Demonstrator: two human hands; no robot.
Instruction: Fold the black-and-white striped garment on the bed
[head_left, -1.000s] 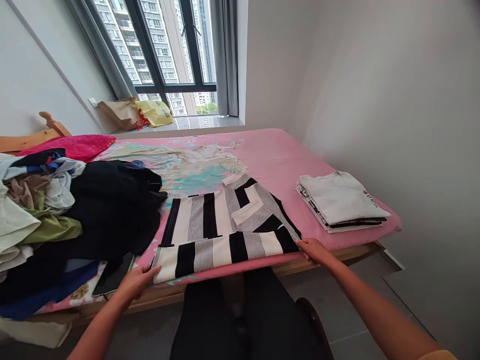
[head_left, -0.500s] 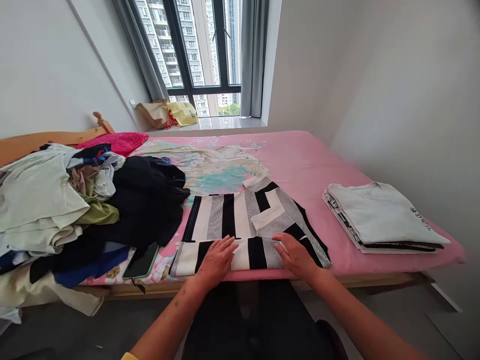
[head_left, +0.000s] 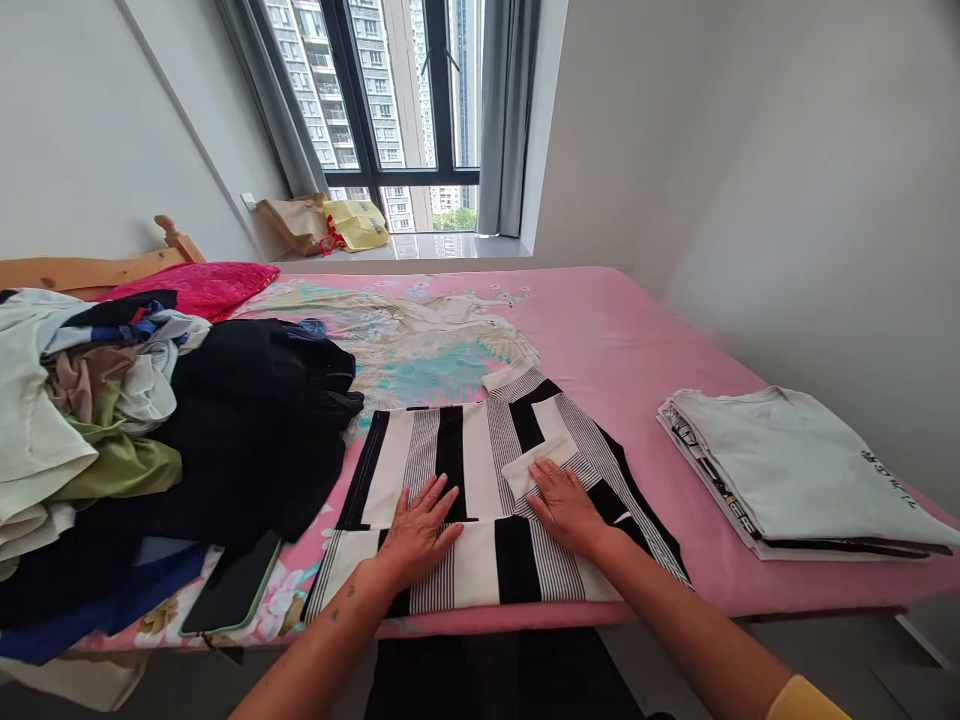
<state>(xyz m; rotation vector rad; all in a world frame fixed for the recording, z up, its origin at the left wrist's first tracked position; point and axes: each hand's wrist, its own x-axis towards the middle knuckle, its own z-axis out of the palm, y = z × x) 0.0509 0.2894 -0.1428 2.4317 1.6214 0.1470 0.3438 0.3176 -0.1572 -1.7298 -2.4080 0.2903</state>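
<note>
A black-and-white striped garment (head_left: 480, 460) lies partly folded on the pink bed sheet (head_left: 622, 340), close to the near edge. My left hand (head_left: 418, 530) rests flat on its lower folded strip, fingers spread. My right hand (head_left: 564, 505) lies flat on the garment's right part, fingers stretched out over a small white panel. Neither hand grips anything.
A heap of unfolded clothes (head_left: 150, 440), mostly black, fills the bed's left side. A dark phone (head_left: 232, 598) lies at the near edge. Folded white shirts (head_left: 787, 475) are stacked at the right. A red pillow (head_left: 195, 287) and bags (head_left: 330, 222) sit by the window.
Both hands moved from the garment's outer edges inward onto its middle and now press flat, a little farther up than half a second ago. The view shifted closer.
</note>
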